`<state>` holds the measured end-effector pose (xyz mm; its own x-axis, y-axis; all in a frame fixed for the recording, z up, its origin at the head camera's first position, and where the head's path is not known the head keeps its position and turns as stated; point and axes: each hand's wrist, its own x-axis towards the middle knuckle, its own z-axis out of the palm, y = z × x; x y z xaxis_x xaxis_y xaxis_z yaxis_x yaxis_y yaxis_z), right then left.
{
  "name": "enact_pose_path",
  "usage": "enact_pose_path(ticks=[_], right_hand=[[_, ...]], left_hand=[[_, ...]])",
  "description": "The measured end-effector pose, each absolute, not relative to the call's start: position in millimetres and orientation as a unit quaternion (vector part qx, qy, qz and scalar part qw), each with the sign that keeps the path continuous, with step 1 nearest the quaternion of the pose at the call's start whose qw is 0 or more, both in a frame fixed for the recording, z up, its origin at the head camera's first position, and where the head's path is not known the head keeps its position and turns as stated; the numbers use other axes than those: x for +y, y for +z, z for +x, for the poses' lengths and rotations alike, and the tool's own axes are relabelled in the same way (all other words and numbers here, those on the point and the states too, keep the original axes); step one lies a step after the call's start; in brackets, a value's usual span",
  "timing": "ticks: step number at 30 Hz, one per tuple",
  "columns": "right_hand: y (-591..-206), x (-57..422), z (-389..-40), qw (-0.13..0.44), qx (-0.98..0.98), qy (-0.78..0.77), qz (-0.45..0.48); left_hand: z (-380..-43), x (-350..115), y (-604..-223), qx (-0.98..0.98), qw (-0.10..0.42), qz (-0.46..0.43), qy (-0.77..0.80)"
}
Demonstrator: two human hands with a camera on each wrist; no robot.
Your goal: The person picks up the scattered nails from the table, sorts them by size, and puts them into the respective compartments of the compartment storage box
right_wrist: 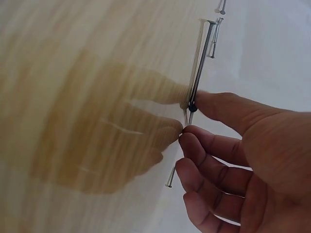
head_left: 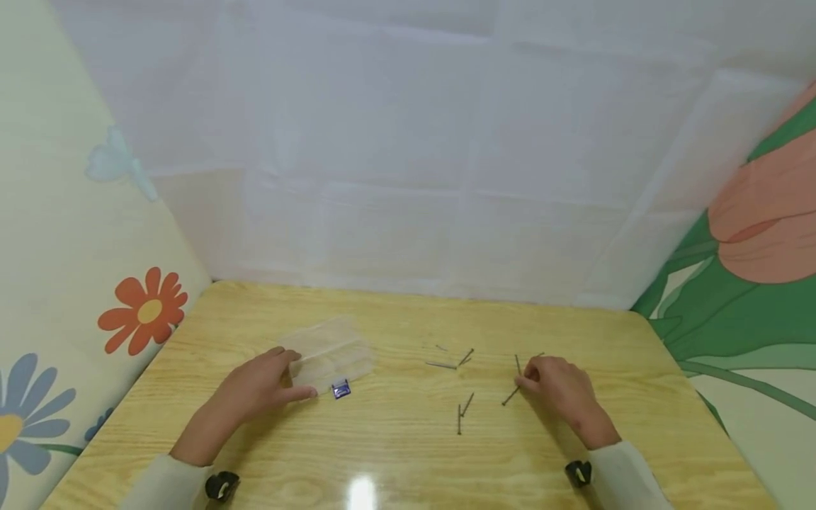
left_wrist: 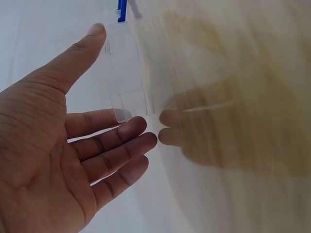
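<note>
Head view: the desk (head_left: 287, 467) has a wood-grain top and is backed by a white sheet (head_left: 382, 142), with a floral panel (head_left: 149, 310) at the left and a tulip panel (head_left: 765, 234) at the right. A clear bag (head_left: 334, 350) lies flat on the desk, left of centre; a small blue tag (head_left: 341, 389) sits at its near edge. The left hand (head_left: 255, 389) is positioned at the left edge of the bag, with the thumb pointing toward the tag and its tip just beside it. Loose nails (head_left: 442, 365) lie to the right of the bag: one group at mid-desk, one pair nearer the person, and others at the right hand (head_left: 562, 386), which partly covers them. A pale sleeve (head_left: 627, 478) covers each forearm, and a black wrist unit (head_left: 579, 473) is located at each wrist. Left wrist view: the palm is visible, the fingers are loosely extended and the thumb stands apart; the grip is released. A corner of the bag overlaps the index finger. The tag appears at the upper border. Right wrist view: the fingers are curled, and the thumb and index fingertips are at one end of a dark nail, with a narrow gap between them. Whether the grip is grasping a nail cannot be told. Another nail projects beyond the fingers, and further nails lie near the upper border. The glossy desk reflects the hand.
</note>
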<state>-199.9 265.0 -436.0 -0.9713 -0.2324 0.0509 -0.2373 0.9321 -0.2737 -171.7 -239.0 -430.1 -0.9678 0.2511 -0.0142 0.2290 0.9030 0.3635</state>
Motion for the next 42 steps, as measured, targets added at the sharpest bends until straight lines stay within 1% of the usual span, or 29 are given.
enact_pose_path(ticks=[21,42], right_hand=[[-437.1,269.1,-198.4,0.019,-0.983,0.143,0.116],[-440.9,270.6,-204.2,0.019,-0.985,0.133,0.108]], left_hand=[[-188.8,-218.5,-433.0,0.963,0.028,0.158,0.218],[-196.0,-213.7,-437.2,0.949,0.059,0.162,0.263]])
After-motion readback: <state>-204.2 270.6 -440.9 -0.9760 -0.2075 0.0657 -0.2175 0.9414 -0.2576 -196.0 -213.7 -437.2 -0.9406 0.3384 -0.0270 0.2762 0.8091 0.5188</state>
